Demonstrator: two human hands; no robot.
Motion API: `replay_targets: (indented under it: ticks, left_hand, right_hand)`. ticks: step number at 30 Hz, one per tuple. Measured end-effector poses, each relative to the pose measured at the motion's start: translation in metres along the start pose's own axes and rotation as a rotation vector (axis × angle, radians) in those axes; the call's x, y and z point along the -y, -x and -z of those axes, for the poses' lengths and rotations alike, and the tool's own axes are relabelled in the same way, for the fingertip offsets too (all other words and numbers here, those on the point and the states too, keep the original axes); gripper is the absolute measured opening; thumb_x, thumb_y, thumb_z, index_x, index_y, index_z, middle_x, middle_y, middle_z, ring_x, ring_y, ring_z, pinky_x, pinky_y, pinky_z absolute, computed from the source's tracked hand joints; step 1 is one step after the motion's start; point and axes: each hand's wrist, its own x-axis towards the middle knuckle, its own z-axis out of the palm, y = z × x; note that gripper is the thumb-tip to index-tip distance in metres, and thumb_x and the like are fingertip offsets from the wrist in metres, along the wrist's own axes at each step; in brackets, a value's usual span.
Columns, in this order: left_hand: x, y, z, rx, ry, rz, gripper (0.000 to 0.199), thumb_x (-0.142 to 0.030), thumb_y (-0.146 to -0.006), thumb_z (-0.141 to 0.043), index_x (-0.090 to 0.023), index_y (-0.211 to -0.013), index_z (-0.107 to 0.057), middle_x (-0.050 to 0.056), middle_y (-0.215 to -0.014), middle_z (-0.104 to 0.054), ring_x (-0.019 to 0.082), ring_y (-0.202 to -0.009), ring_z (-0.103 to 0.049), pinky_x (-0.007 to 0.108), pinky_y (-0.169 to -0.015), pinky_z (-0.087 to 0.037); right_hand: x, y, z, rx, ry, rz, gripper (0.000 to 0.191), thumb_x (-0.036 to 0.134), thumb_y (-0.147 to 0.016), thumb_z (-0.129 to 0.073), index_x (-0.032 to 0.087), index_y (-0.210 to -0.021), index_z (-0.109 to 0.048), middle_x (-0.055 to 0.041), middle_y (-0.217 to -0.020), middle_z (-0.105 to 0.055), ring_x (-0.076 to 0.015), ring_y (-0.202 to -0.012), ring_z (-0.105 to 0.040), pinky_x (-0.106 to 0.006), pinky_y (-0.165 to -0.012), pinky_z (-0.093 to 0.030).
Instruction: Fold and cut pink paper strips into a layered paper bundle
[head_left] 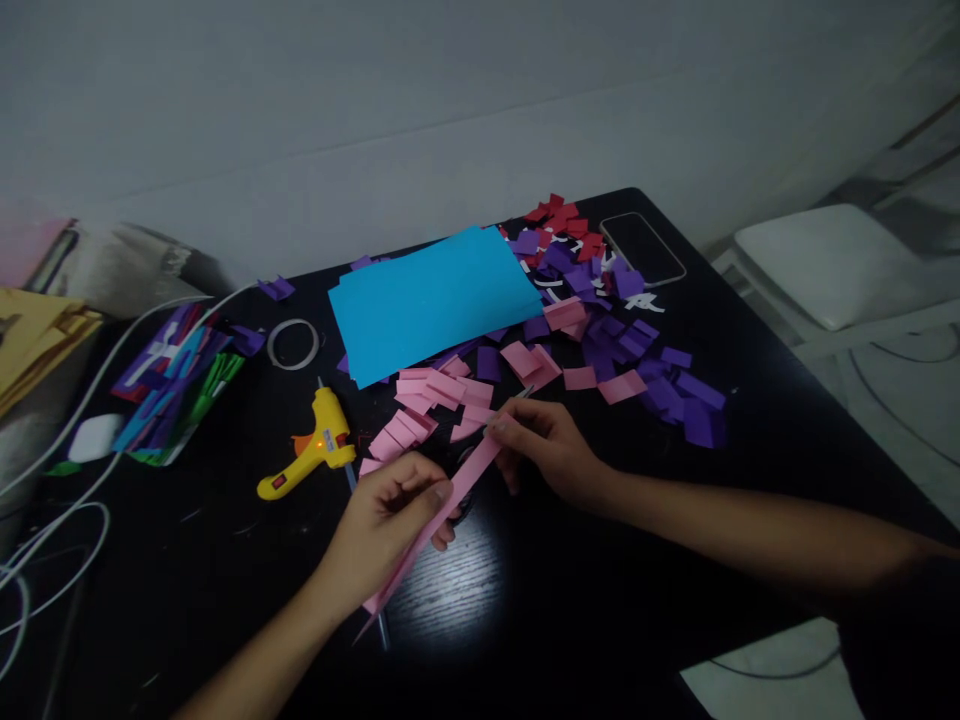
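Note:
A long pink paper strip [474, 467] slants between my two hands above the black table. My left hand [401, 510] is closed on the strip's lower part, thumb on top. The fingers of my right hand [544, 445] pinch its upper end; a thin pointed metal tip shows just above them, and the rest of that tool is mostly hidden. Folded pink paper pieces [431, 388] lie just beyond my hands. Purple paper pieces [660, 385] are scattered to the right of them.
Blue sheets [435, 300] lie at the back centre. A yellow glue gun [319, 445], a tape ring [293, 344] and a bundle of coloured strips [180, 375] are on the left. Red pieces [562, 220] and a phone [643, 247] lie at the back right. White cables [82, 400] run along the left.

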Motion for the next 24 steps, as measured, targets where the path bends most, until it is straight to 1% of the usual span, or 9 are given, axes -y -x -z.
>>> replay_targets:
  ticks: [4,7,10,14,19,24]
  left_hand:
    - [0.001,0.001,-0.002,-0.004,-0.005,-0.029,0.027,-0.039,-0.091,-0.072,-0.015,-0.081,-0.066,0.002,-0.07,-0.073,0.014,-0.054,-0.069,0.024,-0.054,-0.059]
    - [0.004,0.001,-0.004,0.007,-0.016,-0.042,0.025,-0.038,-0.092,-0.071,-0.015,-0.083,-0.067,0.004,-0.074,-0.074,0.013,-0.056,-0.069,0.024,-0.055,-0.059]
    - [0.006,0.001,-0.004,0.016,-0.009,-0.041,0.023,-0.036,-0.093,-0.071,-0.015,-0.085,-0.068,0.004,-0.076,-0.074,0.013,-0.058,-0.069,0.023,-0.055,-0.06]
    - [0.005,0.0,-0.003,0.002,-0.003,-0.035,0.024,-0.036,-0.091,-0.073,-0.015,-0.082,-0.066,0.002,-0.072,-0.072,0.012,-0.056,-0.068,0.022,-0.053,-0.058]
    - [0.006,-0.001,0.0,-0.008,0.021,-0.026,0.027,-0.039,-0.09,-0.074,-0.015,-0.08,-0.065,0.002,-0.07,-0.071,0.011,-0.053,-0.066,0.021,-0.051,-0.056]
    - [0.003,-0.003,0.002,-0.008,0.009,-0.018,0.029,-0.04,-0.089,-0.075,-0.015,-0.079,-0.065,0.002,-0.068,-0.071,0.01,-0.051,-0.064,0.019,-0.048,-0.054]
  right_hand:
    - [-0.002,0.007,-0.008,0.18,-0.038,-0.15,0.036,0.044,-0.079,-0.085,0.014,-0.077,-0.066,0.0008,-0.059,-0.066,-0.0124,-0.044,-0.063,-0.021,-0.041,-0.053]
    - [-0.006,0.01,-0.012,0.218,-0.047,-0.186,0.038,0.045,-0.077,-0.087,0.011,-0.076,-0.071,-0.0019,-0.063,-0.069,-0.0129,-0.048,-0.065,-0.023,-0.045,-0.057]
    - [-0.008,0.009,-0.011,0.211,-0.062,-0.173,0.038,0.045,-0.077,-0.087,0.01,-0.078,-0.073,-0.004,-0.067,-0.071,-0.0133,-0.051,-0.068,-0.024,-0.049,-0.059]
    - [-0.006,0.004,-0.007,0.196,-0.057,-0.146,0.037,0.045,-0.08,-0.085,0.01,-0.078,-0.073,-0.0044,-0.066,-0.072,-0.0136,-0.052,-0.069,-0.024,-0.052,-0.06]
    - [-0.001,-0.001,-0.004,0.11,-0.081,-0.11,0.037,0.043,-0.078,-0.087,0.011,-0.074,-0.07,-0.0035,-0.063,-0.071,-0.0139,-0.049,-0.067,-0.023,-0.048,-0.059]
    - [0.002,-0.006,0.001,0.013,-0.077,-0.022,0.037,0.044,-0.08,-0.085,0.012,-0.071,-0.069,-0.0019,-0.06,-0.069,-0.0121,-0.047,-0.065,-0.021,-0.045,-0.056]
